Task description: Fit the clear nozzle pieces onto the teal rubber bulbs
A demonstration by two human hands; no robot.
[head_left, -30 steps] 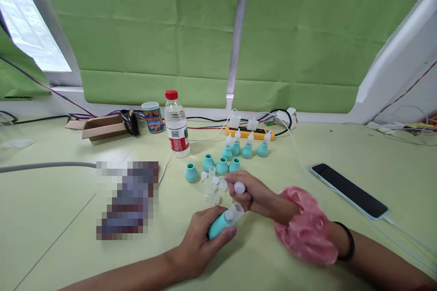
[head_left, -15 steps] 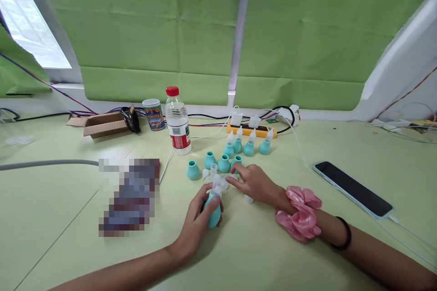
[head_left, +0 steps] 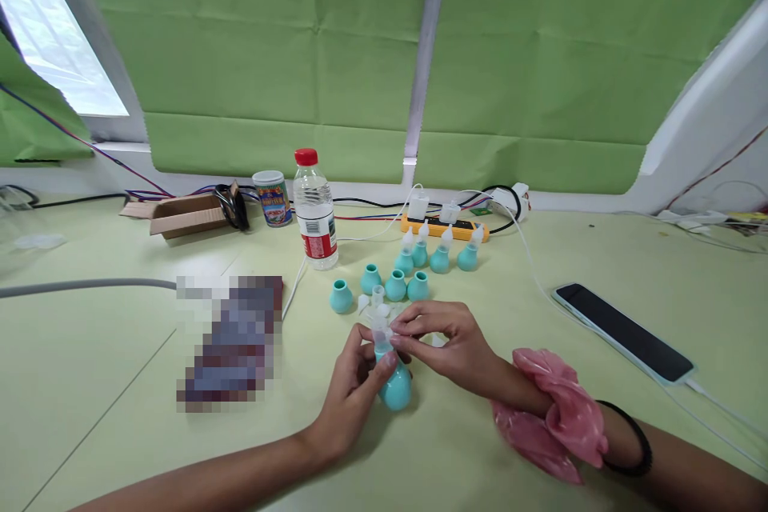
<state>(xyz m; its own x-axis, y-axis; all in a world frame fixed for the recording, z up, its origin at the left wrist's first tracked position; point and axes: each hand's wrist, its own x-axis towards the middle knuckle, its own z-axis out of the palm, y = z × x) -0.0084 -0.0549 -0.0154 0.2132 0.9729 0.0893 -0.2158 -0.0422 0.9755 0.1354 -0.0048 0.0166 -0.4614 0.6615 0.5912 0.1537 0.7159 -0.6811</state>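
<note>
My left hand (head_left: 351,396) is wrapped round a teal squeeze bulb (head_left: 396,394), tilted with its round base toward me. A clear plastic collar (head_left: 379,334) sits at the bulb's mouth. Beside that collar, the fingertips of my right hand (head_left: 453,340) pinch a small translucent piece, mostly hidden by the fingers. Several loose clear parts (head_left: 378,295) lie just beyond my hands. Behind them stand several open teal bulbs (head_left: 342,298). Farther back is a group of teal bulbs (head_left: 440,258) with clear pointed tips fitted.
A red-capped water bottle (head_left: 317,216), a can (head_left: 273,198) and an open cardboard box (head_left: 189,216) stand at the back left. Behind the bulbs lies a yellow power strip (head_left: 447,227). A phone (head_left: 624,332) charges at the right. A blurred-out object (head_left: 237,344) lies at left.
My right hand has drawn back from the loose clear parts to the bulb's mouth, its fingers now pinched together. The bulb has tilted, its base swinging right.
</note>
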